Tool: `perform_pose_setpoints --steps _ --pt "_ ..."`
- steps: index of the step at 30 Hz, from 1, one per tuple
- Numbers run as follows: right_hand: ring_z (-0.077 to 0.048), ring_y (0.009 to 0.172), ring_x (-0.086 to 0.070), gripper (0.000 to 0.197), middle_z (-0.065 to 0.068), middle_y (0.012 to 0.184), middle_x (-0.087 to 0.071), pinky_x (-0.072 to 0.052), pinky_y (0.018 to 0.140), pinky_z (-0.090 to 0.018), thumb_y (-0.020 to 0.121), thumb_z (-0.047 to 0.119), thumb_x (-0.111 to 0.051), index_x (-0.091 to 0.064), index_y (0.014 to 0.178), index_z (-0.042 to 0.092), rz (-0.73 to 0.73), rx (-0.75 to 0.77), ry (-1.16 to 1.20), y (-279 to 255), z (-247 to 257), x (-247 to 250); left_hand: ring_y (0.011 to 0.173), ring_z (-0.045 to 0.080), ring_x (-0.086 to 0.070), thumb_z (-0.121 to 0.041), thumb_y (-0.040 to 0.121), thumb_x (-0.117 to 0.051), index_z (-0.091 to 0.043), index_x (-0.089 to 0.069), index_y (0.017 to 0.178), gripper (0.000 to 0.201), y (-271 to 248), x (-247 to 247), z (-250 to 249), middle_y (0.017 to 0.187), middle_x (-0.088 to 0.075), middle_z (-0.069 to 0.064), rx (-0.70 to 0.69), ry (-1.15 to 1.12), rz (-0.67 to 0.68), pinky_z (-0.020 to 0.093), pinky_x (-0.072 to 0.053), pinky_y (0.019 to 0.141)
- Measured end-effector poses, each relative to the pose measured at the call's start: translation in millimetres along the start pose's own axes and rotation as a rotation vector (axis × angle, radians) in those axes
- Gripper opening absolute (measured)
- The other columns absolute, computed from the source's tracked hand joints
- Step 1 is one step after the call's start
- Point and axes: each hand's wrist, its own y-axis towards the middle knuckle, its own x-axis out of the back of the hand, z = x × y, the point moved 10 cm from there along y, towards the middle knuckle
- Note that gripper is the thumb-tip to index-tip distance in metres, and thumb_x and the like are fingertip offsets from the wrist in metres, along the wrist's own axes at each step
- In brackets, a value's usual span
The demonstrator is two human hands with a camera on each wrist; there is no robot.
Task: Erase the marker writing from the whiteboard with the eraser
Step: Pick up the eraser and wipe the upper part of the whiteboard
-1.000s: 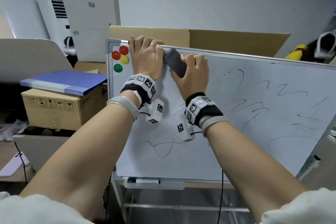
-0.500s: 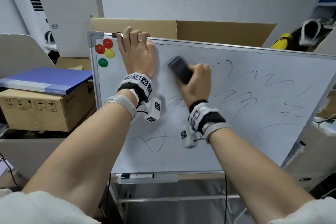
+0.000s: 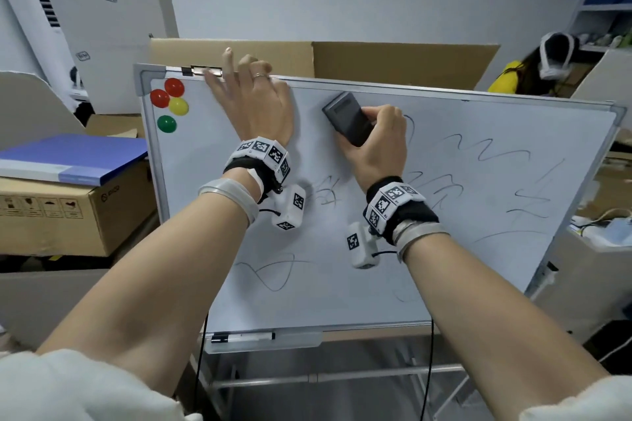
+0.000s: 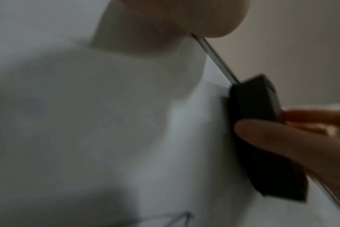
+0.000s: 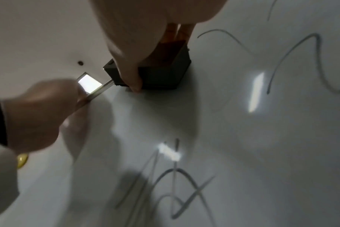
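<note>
Up on its metal stand, the big whiteboard leaned back a little, with brown cardboard behind its top edge. Black marker writing squiggled over its right half, and more scribbles sat lower down near the middle. At the far left, a blue folder lay on a cardboard box. The left hand lay flat against the top of the whiteboard, its fingers straight and spread apart, their tips reaching over the top edge. The right hand was just beside it, with fingers wrapped tight around the dark eraser. That eraser was pressed on the whiteboard near the top, tilted, just left of the writing. Four round magnets, two red, one yellow and one green, stuck in the top left corner. A marker lay in the tray under the whiteboard.
</note>
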Motion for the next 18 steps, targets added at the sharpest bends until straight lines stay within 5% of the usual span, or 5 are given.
perform_pose_setpoints --steps 3,6,10,13,18 --pt "-0.019 0.095 -0.048 0.049 0.002 0.102 -0.055 -0.046 0.075 -0.035 0.071 0.045 -0.081 -0.054 0.103 0.019 0.063 0.045 -0.032 -2 3 -5 0.138 0.022 -0.044 -0.030 0.092 -0.038 -0.022 -0.070 0.111 0.038 -12 -19 -51 0.122 -0.067 -0.003 -0.173 -0.049 0.091 0.053 -0.010 0.125" --pt "-0.022 0.099 -0.049 0.051 -0.001 0.103 -0.056 -0.048 0.075 -0.038 0.071 0.042 -0.083 -0.054 0.104 0.017 0.036 0.036 -0.049 -7 -7 -6 0.119 0.021 -0.055 -0.030 0.094 -0.034 -0.024 -0.074 0.106 0.042 -18 -26 -65 0.108 -0.071 -0.005 -0.189 -0.076 0.096 0.047 -0.022 0.122" --pt "-0.028 0.100 -0.050 0.048 -0.007 0.105 -0.055 -0.050 0.076 -0.045 0.076 0.040 -0.078 -0.052 0.105 0.011 -0.164 -0.113 -0.053 -3 -48 30 0.102 0.024 -0.056 -0.026 0.090 -0.039 -0.023 -0.073 0.094 0.034 -15 -24 -58 0.094 -0.071 -0.005 -0.177 -0.093 0.023 0.041 -0.031 0.113" --pt "-0.028 0.102 -0.050 0.050 -0.007 0.107 -0.053 -0.052 0.074 -0.046 0.077 0.040 -0.076 -0.051 0.107 0.009 -0.281 -0.249 -0.032 0 -75 52 0.103 0.024 -0.056 -0.024 0.088 -0.041 -0.021 -0.070 0.092 0.029 -16 -24 -60 0.091 -0.068 -0.004 -0.141 -0.125 0.000 0.041 -0.025 0.117" --pt "-0.032 0.099 -0.050 0.048 -0.013 0.106 -0.054 -0.049 0.073 -0.043 0.074 0.037 -0.080 -0.053 0.102 0.008 -0.088 -0.060 -0.058 0 -41 17 0.108 0.024 -0.055 -0.024 0.087 -0.039 -0.019 -0.070 0.093 0.032 -17 -29 -60 0.094 -0.069 -0.003 -0.105 -0.169 0.022 0.044 -0.019 0.121"
